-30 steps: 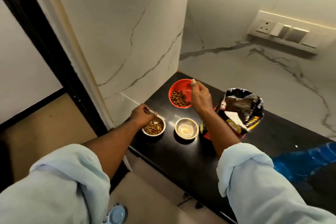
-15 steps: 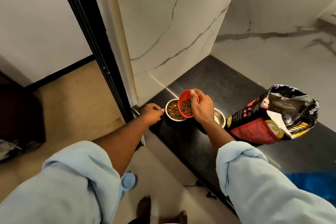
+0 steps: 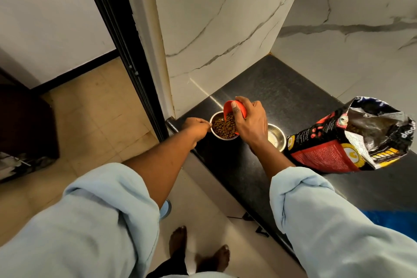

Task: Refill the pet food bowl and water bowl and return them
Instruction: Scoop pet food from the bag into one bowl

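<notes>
Since 0.5 s ago, right hand (image 3: 250,125) grips red cup (image 3: 227,108), tipped steeper over food bowl (image 3: 215,118); left hand (image 3: 195,127) pinches its rim, beside counter (image 3: 270,92) edge.

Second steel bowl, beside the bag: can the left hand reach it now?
Probably not directly: the left hand holds the food bowl, and the right hand with the red cup lies between it and the second bowl.
</notes>
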Action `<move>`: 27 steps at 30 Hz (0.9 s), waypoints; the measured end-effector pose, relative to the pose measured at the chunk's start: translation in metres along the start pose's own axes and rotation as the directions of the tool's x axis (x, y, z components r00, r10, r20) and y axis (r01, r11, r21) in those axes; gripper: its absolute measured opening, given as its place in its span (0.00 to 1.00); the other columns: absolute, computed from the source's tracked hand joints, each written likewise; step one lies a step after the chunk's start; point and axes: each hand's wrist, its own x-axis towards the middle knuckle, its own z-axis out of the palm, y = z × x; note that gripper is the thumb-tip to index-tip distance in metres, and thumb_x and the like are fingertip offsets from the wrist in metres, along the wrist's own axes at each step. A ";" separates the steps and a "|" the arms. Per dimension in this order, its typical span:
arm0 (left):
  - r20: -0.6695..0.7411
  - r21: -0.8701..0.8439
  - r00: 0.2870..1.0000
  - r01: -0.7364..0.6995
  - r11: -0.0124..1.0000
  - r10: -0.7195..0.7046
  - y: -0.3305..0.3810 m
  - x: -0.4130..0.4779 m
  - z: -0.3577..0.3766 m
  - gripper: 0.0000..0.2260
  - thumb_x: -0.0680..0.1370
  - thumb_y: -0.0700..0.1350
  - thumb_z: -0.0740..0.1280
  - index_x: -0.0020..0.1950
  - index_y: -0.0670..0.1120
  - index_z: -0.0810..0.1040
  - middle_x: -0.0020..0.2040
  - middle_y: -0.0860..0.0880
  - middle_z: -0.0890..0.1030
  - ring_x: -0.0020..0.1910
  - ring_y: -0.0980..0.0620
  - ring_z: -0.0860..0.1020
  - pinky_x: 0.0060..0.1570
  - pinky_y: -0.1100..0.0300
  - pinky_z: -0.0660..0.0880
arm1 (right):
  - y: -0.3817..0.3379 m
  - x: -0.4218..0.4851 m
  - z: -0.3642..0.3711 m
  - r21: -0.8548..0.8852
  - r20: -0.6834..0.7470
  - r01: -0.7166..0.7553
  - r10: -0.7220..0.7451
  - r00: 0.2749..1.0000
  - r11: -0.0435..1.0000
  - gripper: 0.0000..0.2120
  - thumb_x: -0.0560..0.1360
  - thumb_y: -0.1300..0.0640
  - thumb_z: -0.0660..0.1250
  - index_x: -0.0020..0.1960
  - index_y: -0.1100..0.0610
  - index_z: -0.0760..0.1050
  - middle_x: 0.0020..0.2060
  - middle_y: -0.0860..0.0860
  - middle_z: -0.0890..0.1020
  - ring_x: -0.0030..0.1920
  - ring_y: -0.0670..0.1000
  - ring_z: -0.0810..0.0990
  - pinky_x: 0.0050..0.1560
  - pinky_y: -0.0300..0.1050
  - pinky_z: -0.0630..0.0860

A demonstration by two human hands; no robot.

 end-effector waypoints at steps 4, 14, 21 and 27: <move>-0.003 0.020 1.000 0.002 1.000 -0.002 0.000 -0.001 -0.001 0.06 0.79 0.41 0.74 0.43 0.49 0.83 0.52 0.46 0.86 0.56 0.47 0.83 0.61 0.50 0.81 | 0.000 0.004 0.001 0.028 0.005 -0.014 0.014 1.000 0.999 0.22 0.82 0.33 0.59 0.71 0.41 0.73 0.55 0.50 0.73 0.58 0.52 0.74 0.56 0.51 0.77; -0.022 0.017 1.000 0.015 1.000 -0.015 -0.001 -0.001 -0.001 0.06 0.79 0.40 0.74 0.43 0.48 0.84 0.52 0.46 0.86 0.57 0.46 0.83 0.63 0.49 0.81 | -0.002 0.012 0.004 0.042 0.039 0.011 -0.013 0.999 0.999 0.23 0.82 0.34 0.58 0.73 0.40 0.72 0.56 0.51 0.72 0.58 0.52 0.74 0.57 0.49 0.75; -0.022 0.013 1.000 0.022 1.000 -0.022 0.000 0.000 -0.001 0.02 0.79 0.40 0.74 0.48 0.47 0.85 0.52 0.46 0.87 0.57 0.46 0.83 0.60 0.51 0.81 | 0.000 0.011 0.002 -0.006 0.087 0.110 -0.109 0.990 0.994 0.24 0.83 0.35 0.58 0.74 0.43 0.73 0.56 0.51 0.71 0.57 0.51 0.72 0.55 0.48 0.72; -0.019 0.011 1.000 0.024 1.000 -0.024 0.000 0.000 -0.001 0.01 0.78 0.41 0.75 0.49 0.47 0.86 0.52 0.46 0.87 0.56 0.47 0.84 0.59 0.52 0.81 | 0.001 0.010 -0.003 -0.011 0.077 0.151 -0.149 0.986 0.989 0.25 0.82 0.34 0.58 0.74 0.43 0.74 0.56 0.51 0.71 0.57 0.51 0.71 0.54 0.47 0.72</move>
